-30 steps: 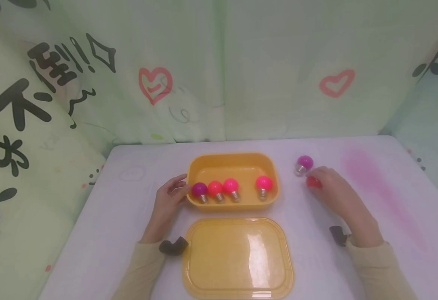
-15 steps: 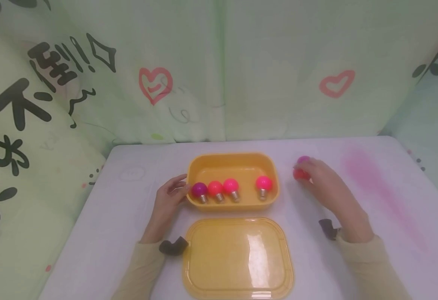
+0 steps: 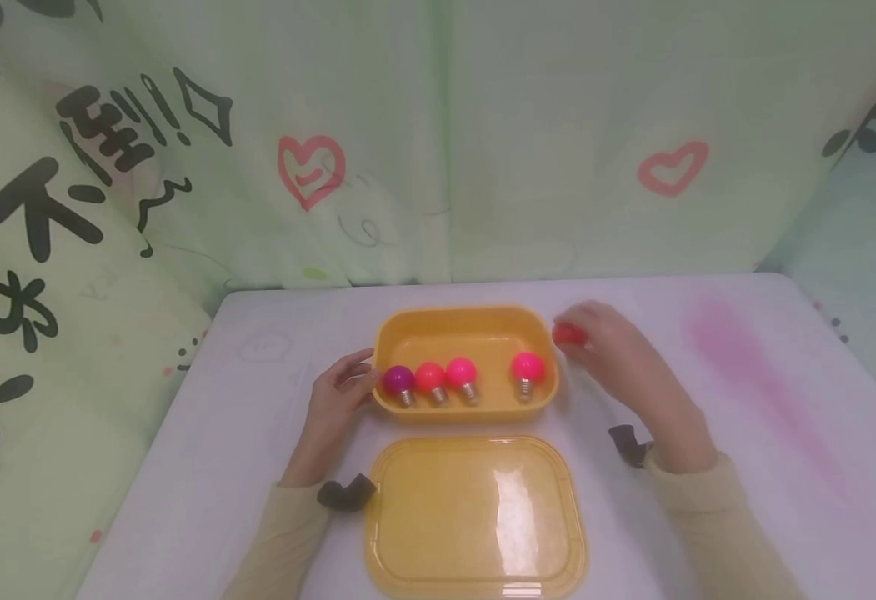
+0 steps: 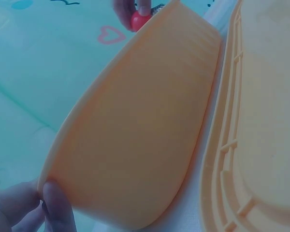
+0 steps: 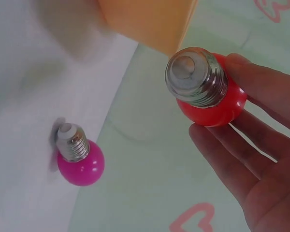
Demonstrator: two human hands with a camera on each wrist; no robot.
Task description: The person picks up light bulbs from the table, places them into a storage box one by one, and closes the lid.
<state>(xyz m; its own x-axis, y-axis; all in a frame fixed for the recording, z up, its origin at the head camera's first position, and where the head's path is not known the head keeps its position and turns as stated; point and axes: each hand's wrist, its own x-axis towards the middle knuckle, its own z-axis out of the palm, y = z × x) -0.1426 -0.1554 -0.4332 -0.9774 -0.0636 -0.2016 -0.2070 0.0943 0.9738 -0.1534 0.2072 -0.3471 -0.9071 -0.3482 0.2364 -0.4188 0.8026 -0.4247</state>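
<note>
My right hand pinches a red light bulb by its round part, just right of the yellow plastic box; the silver screw base faces the right wrist camera. My left hand grips the box's left end at the rim, the thumb against the outer wall. Inside the box lie a purple bulb, a coral bulb and two pink bulbs, one near the middle and one at the right end. A magenta bulb lies on the table, hidden by the right hand in the head view.
A yellow translucent lid lies flat in front of the box on the white-covered table. A printed green curtain hangs behind and at both sides. Dark wrist mounts stick out from the cuffs.
The right hand has carried the red bulb left and away from the body, past the magenta bulb, up to the box's right end. The left hand and the box have stayed in place.
</note>
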